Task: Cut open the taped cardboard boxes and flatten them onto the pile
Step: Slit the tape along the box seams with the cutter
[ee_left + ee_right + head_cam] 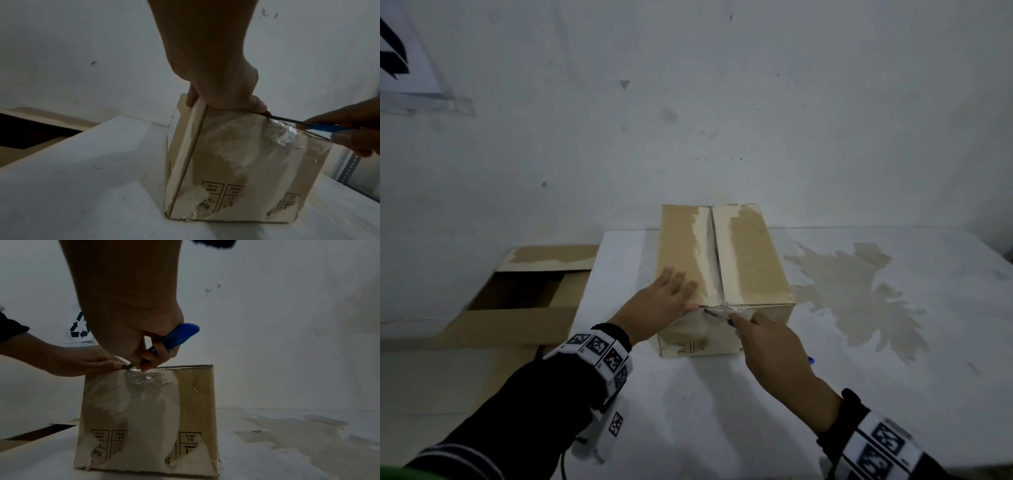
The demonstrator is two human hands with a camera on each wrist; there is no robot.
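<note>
A closed cardboard box point(722, 274) is sitting upright on the white counter point(825, 377), its top seam running toward twelve o'clock. The left hand point(664, 301) is pressing flat, fingers straight, on the top flap at nine o'clock of the seam. The right hand point(770, 346) is gripping a blue box cutter point(176, 337), its blade meeting crumpled clear tape point(139, 378) at the near top edge. Only the right wrist view is showing the cutter's whole handle and a recycling sign point(79, 327); only the head view is showing an opened box point(524, 301) at nine o'clock, beyond the counter's edge.
</note>
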